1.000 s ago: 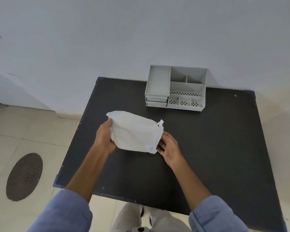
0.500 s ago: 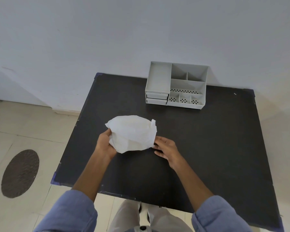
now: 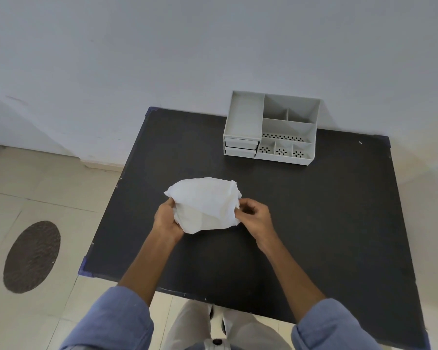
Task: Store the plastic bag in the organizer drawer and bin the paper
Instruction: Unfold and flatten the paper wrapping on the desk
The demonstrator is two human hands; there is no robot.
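A crumpled white plastic bag [image 3: 205, 203] is held over the middle of the black table [image 3: 326, 223]. My left hand [image 3: 166, 219] grips its left edge and my right hand [image 3: 253, 215] pinches its right edge. A grey desk organizer [image 3: 271, 127] stands at the table's far edge against the wall, with two small drawers [image 3: 240, 147] shut at its lower left. I see no separate paper and no bin.
The table's left edge borders a tiled floor with a dark round mat [image 3: 32, 256]. A white wall runs behind the table. My legs stand at the table's near edge.
The bag has been folded smaller from right to left. My right hand rose from the table surface and now pinches the bag's right edge.
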